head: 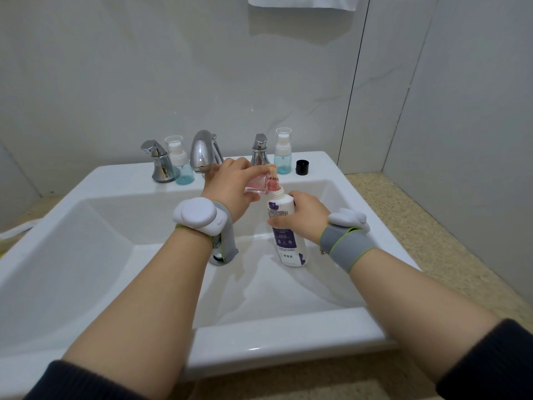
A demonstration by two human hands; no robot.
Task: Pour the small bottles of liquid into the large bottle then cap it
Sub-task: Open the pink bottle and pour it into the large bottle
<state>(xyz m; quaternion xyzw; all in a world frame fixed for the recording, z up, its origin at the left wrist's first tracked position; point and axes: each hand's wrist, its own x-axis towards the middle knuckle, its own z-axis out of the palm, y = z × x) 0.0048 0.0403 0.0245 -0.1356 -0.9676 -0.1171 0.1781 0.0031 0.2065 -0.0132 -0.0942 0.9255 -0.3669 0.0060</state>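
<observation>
Both hands work over the white sink [115,255]. Curled around its middle, the right hand [302,219] grips the large white bottle [288,243], hiding part of the purple label; the base rests in the basin. Closed fingers of the left hand [230,186] hold the tipped pink small bottle [261,184], its neck at the large bottle's mouth. Contact there is unclear. On the far right rim sits a black cap [302,166].

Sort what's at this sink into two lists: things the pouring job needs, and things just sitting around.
Needed:
pink bottle in left hand
large white bottle in right hand
two blue bottles
black cap

Sitting around:
tap
tap handles
towel
sink
</observation>
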